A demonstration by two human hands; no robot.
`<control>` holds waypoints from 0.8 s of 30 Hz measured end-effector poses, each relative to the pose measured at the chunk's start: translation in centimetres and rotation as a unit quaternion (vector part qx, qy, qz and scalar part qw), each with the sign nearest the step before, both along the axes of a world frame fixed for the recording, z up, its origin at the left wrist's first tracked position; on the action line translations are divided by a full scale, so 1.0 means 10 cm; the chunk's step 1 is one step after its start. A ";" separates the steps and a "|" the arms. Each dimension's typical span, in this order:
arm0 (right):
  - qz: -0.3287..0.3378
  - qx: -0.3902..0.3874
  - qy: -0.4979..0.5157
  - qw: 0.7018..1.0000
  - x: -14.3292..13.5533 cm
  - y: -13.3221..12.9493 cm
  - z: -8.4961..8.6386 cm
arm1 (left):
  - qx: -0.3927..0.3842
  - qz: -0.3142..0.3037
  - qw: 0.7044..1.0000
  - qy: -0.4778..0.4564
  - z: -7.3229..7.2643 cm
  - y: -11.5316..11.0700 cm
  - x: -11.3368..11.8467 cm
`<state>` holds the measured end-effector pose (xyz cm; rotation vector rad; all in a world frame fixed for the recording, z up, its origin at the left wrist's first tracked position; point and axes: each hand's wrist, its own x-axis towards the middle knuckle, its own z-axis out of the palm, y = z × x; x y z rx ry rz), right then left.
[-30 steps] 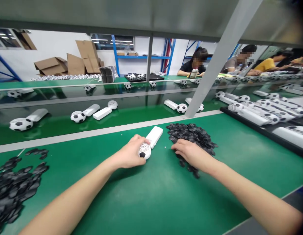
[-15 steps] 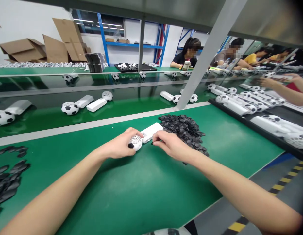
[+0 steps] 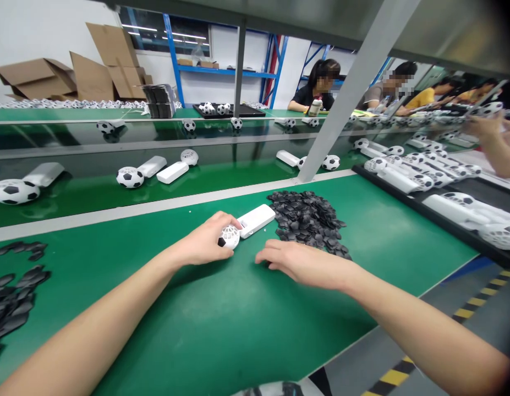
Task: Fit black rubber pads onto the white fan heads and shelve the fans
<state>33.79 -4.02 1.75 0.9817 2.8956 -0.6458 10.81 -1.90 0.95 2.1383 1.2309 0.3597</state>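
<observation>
My left hand (image 3: 207,239) grips the round football-patterned head (image 3: 230,237) of a white device, thumb in front and fingers behind. The device's white rectangular body (image 3: 258,220) lies on the green table, pointing to the upper right. One black patch shows on the head; the rest of its visible face is white lattice. My right hand (image 3: 296,263) hovers palm down just in front of a pile of small black pieces (image 3: 306,217). Its fingers are bent and close together, and whatever they may hold is hidden.
Another heap of black pieces (image 3: 11,302) lies at the left. Behind a pale rail (image 3: 155,209), a conveyor (image 3: 89,201) carries football-headed devices. A black tray (image 3: 420,206) full of them stands at right, near a slanted post (image 3: 354,93). Several people sit beyond.
My right hand has moved down and away from the device, and the dark piece at its fingertips no longer shows. Devices on the near conveyor have shifted right. My left hand keeps its grip.
</observation>
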 end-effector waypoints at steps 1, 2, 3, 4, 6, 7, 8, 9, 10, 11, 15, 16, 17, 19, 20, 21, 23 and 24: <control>0.006 0.000 0.015 1.000 -0.01 0.00 0.01 | 0.002 0.000 1.000 0.000 0.00 0.00 0.00; 0.001 0.002 0.035 0.999 -0.03 0.01 0.01 | 0.005 0.000 1.000 0.000 -0.01 0.00 0.00; -0.017 0.005 0.061 0.998 -0.05 0.02 0.01 | 0.007 -0.001 1.000 -0.001 -0.01 0.00 0.00; -0.048 0.005 0.091 0.995 -0.07 0.05 0.00 | 0.009 -0.001 1.000 -0.002 -0.01 0.00 0.00; -0.119 -0.008 0.159 0.980 -0.12 0.10 -0.04 | 0.012 -0.002 1.000 -0.004 -0.02 -0.01 0.00; -0.147 -0.020 0.196 0.969 -0.14 0.12 -0.07 | 0.013 -0.001 1.000 -0.005 -0.03 -0.01 0.00; -0.163 -0.031 0.230 0.959 -0.17 0.15 -0.10 | 0.014 0.000 1.000 -0.007 -0.03 -0.01 0.00; -0.169 -0.038 0.258 0.951 -0.19 0.17 -0.13 | 0.014 0.001 1.000 -0.009 -0.03 0.00 0.00; -0.171 -0.043 0.282 0.943 -0.22 0.19 -0.17 | 0.015 0.002 1.000 -0.012 -0.04 0.00 0.01; -0.173 -0.052 0.302 0.936 -0.24 0.21 -0.20 | 0.017 0.005 1.000 -0.016 -0.04 0.00 0.01; -0.179 -0.138 0.347 0.910 -0.35 0.26 -0.29 | 0.027 0.032 0.999 -0.022 -0.05 0.00 0.03; -0.175 -0.151 0.352 0.907 -0.38 0.28 -0.30 | 0.030 0.039 0.999 -0.022 -0.06 -0.01 0.04; -0.170 -0.157 0.355 0.906 -0.40 0.29 -0.31 | 0.034 0.043 0.998 -0.023 -0.06 -0.01 0.04; -0.165 -0.164 0.357 0.905 -0.43 0.32 -0.33 | 0.041 0.048 0.998 -0.024 -0.07 -0.02 0.06; -0.165 -0.167 0.360 0.903 -0.44 0.34 -0.33 | 0.045 0.052 0.997 -0.026 -0.07 -0.02 0.07; -0.165 -0.171 0.364 0.901 -0.45 0.35 -0.34 | 0.049 0.056 0.997 -0.027 -0.08 -0.02 0.08; -0.161 -0.171 0.372 0.898 -0.46 0.39 -0.36 | 0.057 0.069 0.996 -0.031 -0.09 -0.03 0.09; -0.159 -0.167 0.375 0.898 -0.46 0.40 -0.37 | 0.059 0.074 0.995 -0.033 -0.10 -0.03 0.10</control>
